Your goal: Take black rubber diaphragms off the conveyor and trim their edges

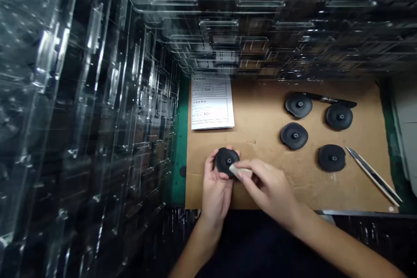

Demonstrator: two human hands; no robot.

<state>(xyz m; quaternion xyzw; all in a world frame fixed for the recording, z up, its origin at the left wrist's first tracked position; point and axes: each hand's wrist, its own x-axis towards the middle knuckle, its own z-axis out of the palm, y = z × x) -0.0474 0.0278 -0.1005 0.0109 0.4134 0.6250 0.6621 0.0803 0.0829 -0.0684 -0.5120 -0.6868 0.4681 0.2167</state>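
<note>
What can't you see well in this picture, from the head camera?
Head view:
The held disc: its underside is hidden by the left hand.
The pale piece: mostly covered by the right hand.
The paper's writing: too small and blurry.
The black stick: partly hidden by another disc.
The clear trays: cut off by the edges.

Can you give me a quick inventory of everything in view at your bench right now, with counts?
Round discs with centre hubs: 4, black, on the right of the cardboard.
Held disc: 1, black, in the left hand.
Small pad: 1, beige, in the right hand, against the held disc.
Pen or marker: 1, black, partly behind the two farthest discs.
Craft knife: 1, white and black, at the cardboard's right edge.
Printed form: 1, white, far left of the cardboard.
Cardboard sheet: 1, tan, on the mat.
Mat: 1, green, beneath the cardboard.
Stacked clear plastic trays: many, clear, left and far side.
Left hand: 1, bare, holding the disc.
Right hand: 1, bare, holding the pad.
</note>
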